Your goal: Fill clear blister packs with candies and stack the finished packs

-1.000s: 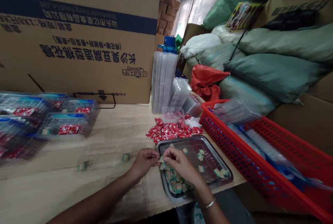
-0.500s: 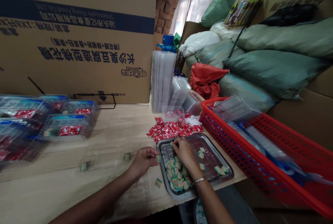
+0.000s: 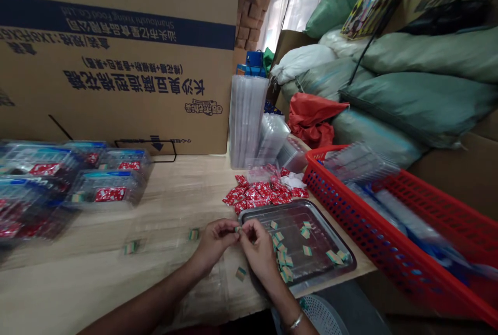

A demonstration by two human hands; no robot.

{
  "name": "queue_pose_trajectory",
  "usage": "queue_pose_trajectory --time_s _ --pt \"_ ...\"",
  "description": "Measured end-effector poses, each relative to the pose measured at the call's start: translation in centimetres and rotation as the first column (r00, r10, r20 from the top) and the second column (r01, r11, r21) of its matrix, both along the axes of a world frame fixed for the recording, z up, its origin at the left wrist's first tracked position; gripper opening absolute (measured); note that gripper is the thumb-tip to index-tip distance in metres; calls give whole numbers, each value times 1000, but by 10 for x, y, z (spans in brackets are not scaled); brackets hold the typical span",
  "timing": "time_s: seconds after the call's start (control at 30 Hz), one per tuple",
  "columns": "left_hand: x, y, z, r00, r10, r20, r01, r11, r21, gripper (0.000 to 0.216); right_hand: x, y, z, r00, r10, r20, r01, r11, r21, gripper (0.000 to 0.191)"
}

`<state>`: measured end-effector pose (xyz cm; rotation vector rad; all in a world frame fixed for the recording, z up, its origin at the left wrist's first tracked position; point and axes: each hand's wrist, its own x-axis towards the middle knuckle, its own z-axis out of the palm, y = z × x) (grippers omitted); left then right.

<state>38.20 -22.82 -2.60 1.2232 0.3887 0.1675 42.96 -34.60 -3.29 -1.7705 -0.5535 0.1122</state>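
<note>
**Close pinch work, lower ctr**

Table point(image 3: 58, 293) spans lower L to ctr. Big carton point(image 3: 151, 86) fills upper L, print upside down, prob. at the back b/c it's bulky. Sacks point(image 3: 420, 107) heaped upper R, prob. to save space. Red basket point(image 3: 361, 221) runs down R edge, clear plastic inside. Metal tray point(image 3: 291, 221) sits R of lower ctr, beside the hands, prob. for a short reach; its rim likely keeps small bits from straying. Tall clear stack point(image 3: 247, 122) stands upright nr ctr, prob. to take less room. Filled boxes point(image 3: 87, 179) grouped mid L, apart from the loose stuff.

L hand point(image 3: 216, 236) & R hand point(image 3: 259, 247) meet at lower ctr, just L of tray. Red packets point(image 3: 260, 195) piled just behind tray.

Smallest: green/tan blocks point(image 3: 286, 270) in tray, plus a loose block point(image 3: 240, 273) on table. Grip, both hands: thumb + finger pinching one small piece point(image 3: 237, 229), mostly hidden, prob. fingertip-held for fine control.
</note>
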Motion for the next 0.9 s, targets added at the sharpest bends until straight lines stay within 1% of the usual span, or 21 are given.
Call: queue_pose_trajectory --time_s 0.03,0.07,0.1,0.13,0.17,0.2,0.23,0.27,0.3,0.37,0.43,0.5,0.53,0.57,0.6,0.63,0.67,0.7,0.73,0.8,0.9 --pt "-1 2 0 1000 -1 -3 1 1000 1 24 0 -3 3 999 28 33 -26 999 -42 10" --pt "-3 5 0 1000 5 -9 -5 1000 3 25 1 -7 6 994 73 77 -64 992 -112 8" --pt "-3 8 -1 1000 15 -19 -15 1000 7 25 1 -11 8 983 131 132 -101 972 -214 9" --pt "-4 11 -2 999 28 -29 -28 1000 12 26 0 -16 8 961 198 195 -123 931 -343 11" --pt "-5 14 -3 998 45 -36 -45 999 17 27 -2 -21 5 927 270 259 -120 869 -480 12" --pt "-5 17 -4 997 66 -36 -65 998 21 29 -4 -25 1 885 339 318 -90 795 -600 13" --pt "-5 19 -6 996 82 -33 -81 996 24 30 -8 -28 -6 839 402 366 -49 726 -686 13" --pt "-6 20 -7 995 94 -28 -93 995 26 30 -12 -29 -14 797 451 402 -11 676 -737 13" --pt "-6 21 -8 994 103 -21 -102 994 33 30 -16 -29 -23 761 488 428 14 647 -762 13" --pt "-7 21 -10 994 105 -6 -105 992 77 27 -21 -26 -36 719 523 458 33 633 -774 17" --pt "-8 20 -10 995 103 13 -104 985 140 22 -23 -22 -40 727 528 439 -7 645 -764 22" --pt "-11 19 -9 993 111 37 -116 974 195 17 -20 -20 -32 780 512 359 -127 692 -711 23" --pt "-13 19 -9 993 111 45 -118 971 209 15 -18 -19 -25 822 487 294 -204 735 -647 22" --pt "-15 18 -8 993 104 48 -112 970 218 14 -15 -18 -17 867 447 219 -269 791 -550 18" --pt "-17 17 -7 995 89 47 -98 970 223 14 -12 -16 -9 908 393 143 -301 851 -430 14" --pt "-18 16 -6 997 69 43 -77 972 222 14 -8 -15 -3 940 332 73 -295 904 -310 10" --pt "-19 15 -5 998 49 39 -56 975 215 15 -6 -13 2 961 275 20 -265 942 -207 10" --pt "-20 14 -4 999 28 37 -35 978 205 16 -3 -11 4 974 227 -12 -227 965 -132 13" --pt "-21 13 -3 999 7 36 -14 981 195 18 -2 -8 5 980 196 -23 -197 977 -84 16" --pt "-22 12 -1 999 -39 37 32 985 171 21 -4 -4 3 986 163 -21 -164 985 -47 18" --pt "-23 15 -4 994 -103 33 97 983 156 24 -8 -1 -2 990 137 -24 -138 990 -39 17"
